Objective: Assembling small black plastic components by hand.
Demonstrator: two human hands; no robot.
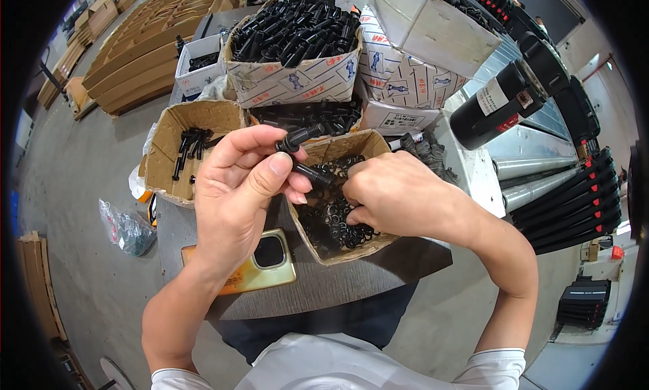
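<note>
My left hand (236, 177) is closed on black bolts, pinched between thumb and fingers. One bolt (301, 136) points up and to the right, while another bolt (312, 174) slants down to the right below it. Under them stands an open cardboard box (312, 247) of small black rings (331, 229), which look like spring washers. My right hand (392, 190) reaches into that box with curled fingers, close to the lower bolt's end. Whatever its fingertips hold is hidden.
A phone (280, 272) lies by my left wrist. Left of the ring box, a cardboard box (165, 130) contains a few bolts. Heaped bolts (294, 32) fill a larger carton behind. A black cylindrical device (497, 106) and metal rollers (534, 180) stand at right.
</note>
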